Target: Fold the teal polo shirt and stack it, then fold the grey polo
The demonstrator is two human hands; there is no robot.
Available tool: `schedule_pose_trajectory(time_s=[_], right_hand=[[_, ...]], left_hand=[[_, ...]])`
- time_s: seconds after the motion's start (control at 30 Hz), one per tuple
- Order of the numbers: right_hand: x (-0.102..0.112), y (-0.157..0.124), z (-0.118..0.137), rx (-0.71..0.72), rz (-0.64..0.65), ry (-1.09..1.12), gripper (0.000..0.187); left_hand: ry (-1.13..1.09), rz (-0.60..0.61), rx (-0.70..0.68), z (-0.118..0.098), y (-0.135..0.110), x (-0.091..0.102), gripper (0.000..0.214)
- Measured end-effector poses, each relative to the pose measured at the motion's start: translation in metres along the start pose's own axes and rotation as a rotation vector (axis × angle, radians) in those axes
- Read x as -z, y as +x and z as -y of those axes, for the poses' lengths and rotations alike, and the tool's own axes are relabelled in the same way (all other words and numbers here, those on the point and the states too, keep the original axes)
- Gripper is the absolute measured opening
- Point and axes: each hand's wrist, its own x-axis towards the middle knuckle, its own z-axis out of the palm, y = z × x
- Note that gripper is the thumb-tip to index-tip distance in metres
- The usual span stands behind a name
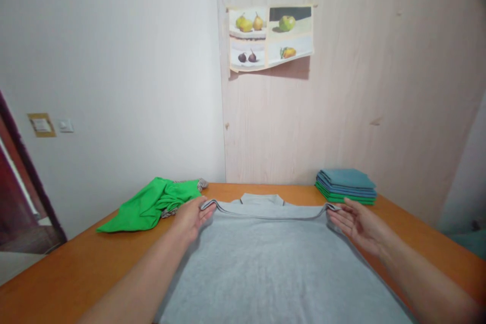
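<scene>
A light grey collared shirt (273,268) stretches across the table in front of me, running off the bottom of the view. Its far edge is folded over and lifted a little, sagging between my hands. My left hand (193,215) pinches the left corner of that fold, thumb on top and fingers beneath. At the opposite corner my right hand (353,225) grips the fold in the same way. The collar (262,199) shows just beyond the folded edge, lying on the table.
A crumpled green garment (155,207) with a patterned trim lies at the left on the orange-brown table (87,263). At the back right sits a stack of folded blue and green clothes (345,186). Walls border the table's far side, with a fruit picture sheet (270,38) hung up.
</scene>
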Motion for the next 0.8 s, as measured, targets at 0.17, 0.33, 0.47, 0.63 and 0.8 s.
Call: schedule_pose_trajectory(time_s=[0.17,0.33,0.47,0.63,0.8], right_hand=[[0.0,0.016,0.014,0.025,0.021,0.026,0.005],[-0.02,0.044,0.039,-0.001,-0.003,0.012,0.009],[-0.033,0.068,0.026,-0.061,-0.053,-0.088,0.009],[-0.028,0.08,0.001,-0.126,-0.09,-0.162,0.006],[-0.023,0.092,0.013,-0.133,-0.083,-0.164,0.006]], left_hand=[[-0.063,0.006,-0.064,-0.011,0.007,-0.005,0.011],[-0.083,0.016,-0.059,-0.033,0.029,-0.027,0.008],[-0.032,-0.042,-0.009,-0.02,0.051,-0.04,0.004],[0.04,-0.092,0.068,0.007,0.062,-0.037,0.008],[0.072,-0.07,0.055,-0.001,0.075,-0.036,0.006]])
